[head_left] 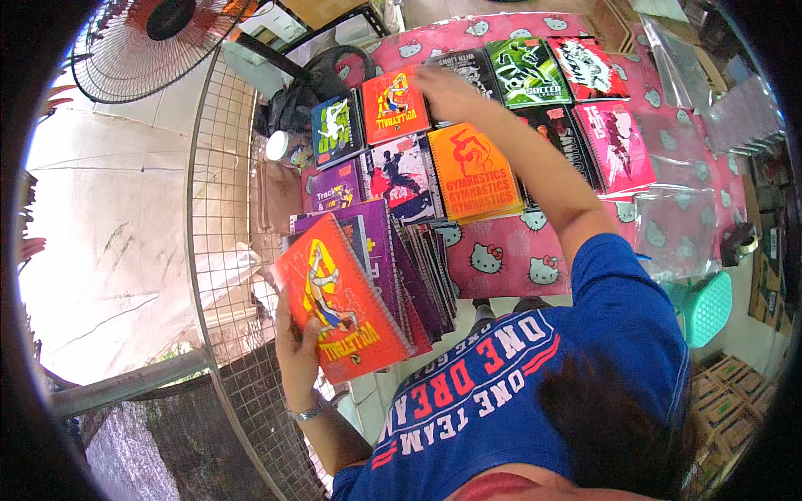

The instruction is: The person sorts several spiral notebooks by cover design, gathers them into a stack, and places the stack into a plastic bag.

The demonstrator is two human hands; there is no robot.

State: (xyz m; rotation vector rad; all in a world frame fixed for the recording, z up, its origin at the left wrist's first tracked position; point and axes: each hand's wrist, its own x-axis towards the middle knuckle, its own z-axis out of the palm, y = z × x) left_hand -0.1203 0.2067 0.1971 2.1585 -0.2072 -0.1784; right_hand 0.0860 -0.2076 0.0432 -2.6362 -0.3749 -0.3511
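Observation:
My left hand [302, 349] is closed round the lower left edge of a red spiral notebook [334, 292] with a yellow player figure. Behind that notebook stands a thick stack of spiral notebooks [428, 275], several with purple covers. At the far side of the table my right hand [443, 93] reaches over, fingers stretched out at the right edge of a matching red notebook [393, 113]. It partly covers a black notebook [468, 71]. Nearer lie an orange notebook [474, 171], a white-and-purple one [403, 179] and a purple one [337, 188].
A pink cartoon-cat tablecloth [501, 255] covers the table. Green [525, 71], red-and-white [587, 68], pink [616, 146] and blue-green [337, 129] notebooks lie on it. Clear plastic [681, 200] lies right. A wire grid [225, 200] and fan [159, 37] stand left; a teal stool [706, 309] stands right.

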